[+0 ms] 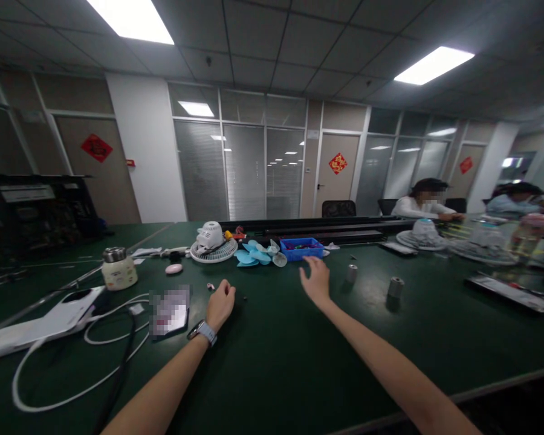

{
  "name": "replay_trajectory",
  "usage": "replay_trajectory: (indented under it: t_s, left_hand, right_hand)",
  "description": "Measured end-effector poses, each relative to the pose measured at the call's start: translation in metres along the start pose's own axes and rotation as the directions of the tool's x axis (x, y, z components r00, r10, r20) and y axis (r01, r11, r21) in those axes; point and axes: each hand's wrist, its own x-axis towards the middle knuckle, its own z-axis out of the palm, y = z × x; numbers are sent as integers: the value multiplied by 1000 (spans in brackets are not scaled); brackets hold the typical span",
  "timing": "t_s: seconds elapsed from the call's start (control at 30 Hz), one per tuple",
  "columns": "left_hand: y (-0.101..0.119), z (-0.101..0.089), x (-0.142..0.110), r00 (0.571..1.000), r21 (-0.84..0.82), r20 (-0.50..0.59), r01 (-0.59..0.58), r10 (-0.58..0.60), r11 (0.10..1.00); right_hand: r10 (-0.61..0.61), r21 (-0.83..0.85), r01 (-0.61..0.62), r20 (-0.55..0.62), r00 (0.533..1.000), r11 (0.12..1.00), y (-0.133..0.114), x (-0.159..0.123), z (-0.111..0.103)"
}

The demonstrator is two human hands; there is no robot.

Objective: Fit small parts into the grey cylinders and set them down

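My left hand [220, 305], with a watch [202, 331] on its wrist, is low over the green table with its fingers curled in. What they hold, if anything, is hidden. Just left of it lie a small pink-and-white piece [210, 286] and a phone [170, 310]; a tiny dark bit [245, 297] is to its right. My right hand [316, 279] reaches forward, open, thumb and fingers apart, in front of a blue tray [303, 254] of small parts. Two metal cylinders [352, 273] stand to its right. Light-blue fan blades [254, 254] lie left of the tray.
A white fan [212, 246] lies near the back. On the left are a cream jar [119, 270], a pink oval case [173, 269], white cables [88, 331] and a white device [49, 323]. Across the table at right sits another person [421, 202]; a long tray [512, 293] lies nearer.
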Motion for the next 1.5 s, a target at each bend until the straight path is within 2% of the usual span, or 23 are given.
replay_trajectory:
  t_s: [0.03,0.07,0.13,0.17,0.27,0.37,0.47,0.57,0.63,0.7,0.77,0.87,0.97,1.13,1.5]
  left_hand:
    - [0,0,0,1000,1,-3,0,0,1000]
    - [1,-1,-1,1000,1,-8,0,0,1000]
    - [1,-1,-1,1000,6,-20,5,-5,1000]
    - [1,-1,-1,1000,10,-25,9,-9,1000]
    - [1,-1,-1,1000,25,-27,8,-8,1000]
    - [2,-1,-1,1000,31,-18,-1,1,1000]
    - [2,-1,-1,1000,34,-13,4,-4,999]
    - [1,0,0,1000,36,-1,13,-13,999]
    - [-1,1,0,1000,30,5,8,-8,1000]
    - [-3,2,1,1000,28,5,-2,2,1000]
    - [-4,2,1,1000,30,8,-9,8,1000]
    - [-3,2,1,1000,37,17,1,-1,999]
    - [-2,1,1,1000,42,24,-3,2,999]
    - [-1,0,1,999,50,35,0,-1,999]
    - [0,0,0,999,78,31,-11,9,997]
  right_hand:
    - [-134,87,120,167,977,989,-26,-7,7]
    - [-224,158,184,293,929,970,-50,-14,15]
    - [-278,209,202,461,842,957,-88,-26,31]
    - [-264,195,188,513,817,963,-101,-30,38]
    - [-200,127,155,581,789,980,-120,-36,54]
    - [-211,132,165,565,798,977,-117,-36,55]
    - [-284,176,226,488,825,958,-94,-31,40]
    - [-286,141,253,333,899,957,-44,-12,10]
    - [-182,41,177,187,965,983,2,8,-13]
    - [-23,-82,24,19,1000,996,48,26,-33]
    - [109,-174,-122,-82,991,977,86,38,-47]
    - [227,-253,-241,-81,970,937,120,41,-55]
    - [302,-294,-306,-60,952,906,131,38,-54]
    - [387,-316,-374,-22,922,872,134,36,-51]
    - [387,-286,-394,-84,918,873,142,36,-48]
